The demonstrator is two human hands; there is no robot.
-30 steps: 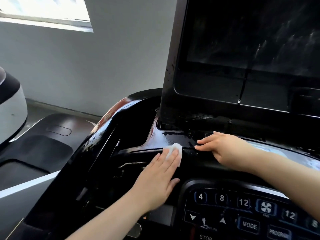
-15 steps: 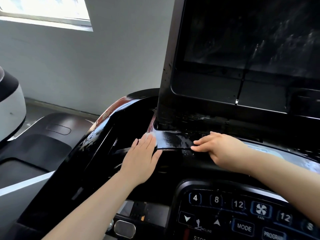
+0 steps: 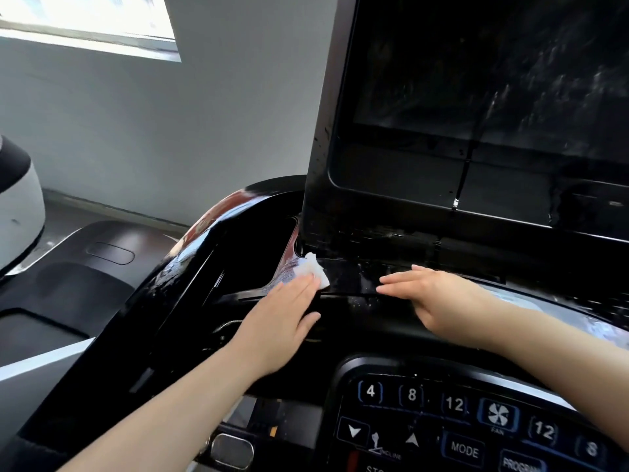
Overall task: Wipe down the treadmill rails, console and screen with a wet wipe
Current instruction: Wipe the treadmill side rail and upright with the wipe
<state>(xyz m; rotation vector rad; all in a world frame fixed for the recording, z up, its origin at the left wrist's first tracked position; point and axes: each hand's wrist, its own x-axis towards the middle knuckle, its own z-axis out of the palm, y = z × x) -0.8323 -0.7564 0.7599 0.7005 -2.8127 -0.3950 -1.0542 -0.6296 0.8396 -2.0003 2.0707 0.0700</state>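
So the left hand (image 3: 277,321) is flat on the glossy black console (image 3: 343,277), fingers straight and together, pressing a small white wet wipe (image 3: 315,272) down on the ledge right at the bottom left corner of the screen (image 3: 476,107). Most of the wipe is under the fingertips, only a crumpled bit pokes out past them, touching the base of the screen housing. The right hand (image 3: 439,298) lies just beside it on the same ledge, fingers straight and relaxed, pointing left, holding nothing.

The screen itself is off, dark, with streaks and droplets all over it. The console surface around the wipe looks wet and shiny too.

Down at the bottom right there's the button panel (image 3: 442,420), and you can read a fair bit: a row with "4", "8", "12", then a fan icon marked "FAN", then another "12" and "8". Below that a down arrow, an up arrow with "INCLINE" between them, "MODE", and "PROGRAM" partly cut off. The word at the very bottom edge is too cut off to read.

Grey wall (image 3: 190,124) behind, bright window (image 3: 88,18) at the top left.
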